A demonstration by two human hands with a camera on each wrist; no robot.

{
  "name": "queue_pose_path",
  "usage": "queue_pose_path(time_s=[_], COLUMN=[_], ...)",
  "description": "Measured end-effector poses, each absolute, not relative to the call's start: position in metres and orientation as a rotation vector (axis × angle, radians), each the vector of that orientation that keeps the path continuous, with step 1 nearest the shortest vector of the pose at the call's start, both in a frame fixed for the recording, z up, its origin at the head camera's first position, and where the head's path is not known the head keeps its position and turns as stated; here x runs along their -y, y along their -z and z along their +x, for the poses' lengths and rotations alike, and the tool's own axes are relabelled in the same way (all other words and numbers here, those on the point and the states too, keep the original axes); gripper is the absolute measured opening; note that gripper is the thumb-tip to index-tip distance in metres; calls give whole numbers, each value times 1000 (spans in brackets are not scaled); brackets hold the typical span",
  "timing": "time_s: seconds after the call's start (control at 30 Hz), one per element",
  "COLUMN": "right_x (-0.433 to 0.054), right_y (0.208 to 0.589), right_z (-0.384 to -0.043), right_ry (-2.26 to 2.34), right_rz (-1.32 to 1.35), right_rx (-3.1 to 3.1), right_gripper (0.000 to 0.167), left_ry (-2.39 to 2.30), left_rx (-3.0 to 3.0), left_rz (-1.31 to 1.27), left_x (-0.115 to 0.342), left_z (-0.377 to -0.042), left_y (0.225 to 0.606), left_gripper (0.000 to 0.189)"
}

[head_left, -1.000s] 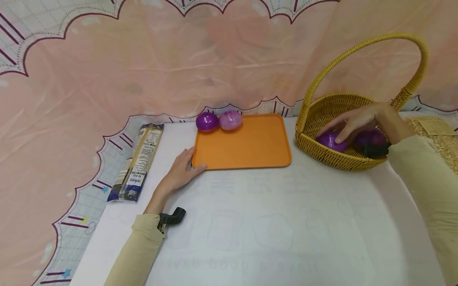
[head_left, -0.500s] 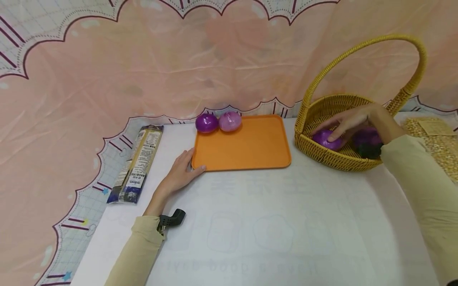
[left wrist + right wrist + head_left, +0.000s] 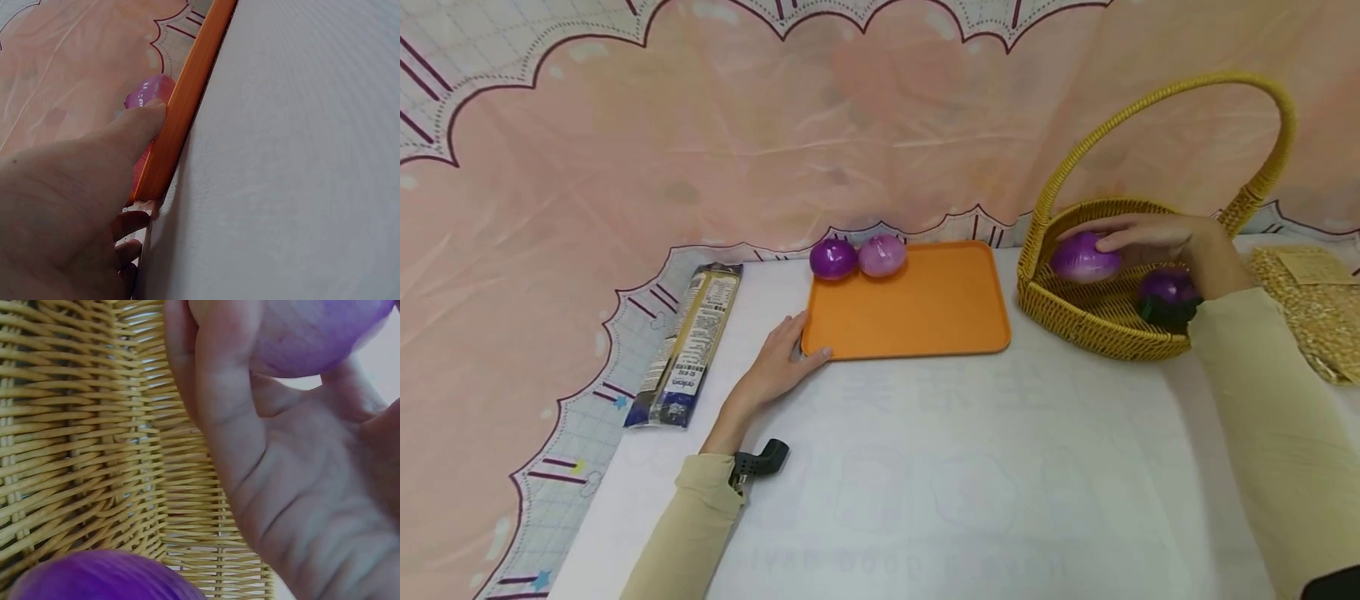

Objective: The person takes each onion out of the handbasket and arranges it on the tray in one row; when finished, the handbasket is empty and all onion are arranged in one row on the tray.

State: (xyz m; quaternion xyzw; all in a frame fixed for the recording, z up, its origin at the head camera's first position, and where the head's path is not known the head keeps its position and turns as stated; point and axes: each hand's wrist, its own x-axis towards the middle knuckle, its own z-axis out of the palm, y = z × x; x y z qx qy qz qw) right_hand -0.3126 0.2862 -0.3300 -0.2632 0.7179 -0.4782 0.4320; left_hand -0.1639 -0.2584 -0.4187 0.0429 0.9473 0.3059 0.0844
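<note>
In the head view my right hand grips a glossy purple onion, paler toward its lower side, inside the wicker basket. The right wrist view shows fingers curled round this onion, above the basket floor. Lower in the basket lies a dark purple round vegetable with a dark green end. My left hand rests against the near left corner of the orange tray, its thumb on the rim. A deep purple ball-shaped vegetable and a lighter purple onion sit at the tray's far left corner.
A tall arched handle rises over the basket. Left of the tray lies a long plastic packet. A bag of yellowish grains is right of the basket. A printed pink cloth hangs behind the white table.
My right hand has lifted the purple onion up from the basket floor, uncovering more of the dark purple vegetable with the green end. My left hand stays at the tray corner.
</note>
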Motion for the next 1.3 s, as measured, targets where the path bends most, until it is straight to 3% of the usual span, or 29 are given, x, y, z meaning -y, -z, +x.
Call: queue_pose_path(time_s=[0.5, 0.73, 1.3], right_x=[-295, -297, -296], right_y=[332, 332, 332], right_z=[-312, -313, -315], right_ry=[1243, 1316, 1234], right_rz=[-588, -719, -595], right_rx=[-1816, -1738, -1821], right_gripper=[38, 40, 40], left_ry=[-908, -905, -902], left_rx=[-2835, -2845, -2847], left_rz=[144, 159, 166], left_x=[259, 258, 258], left_z=[-166, -166, -165], left_y=[420, 420, 420], left_gripper=[89, 88, 89])
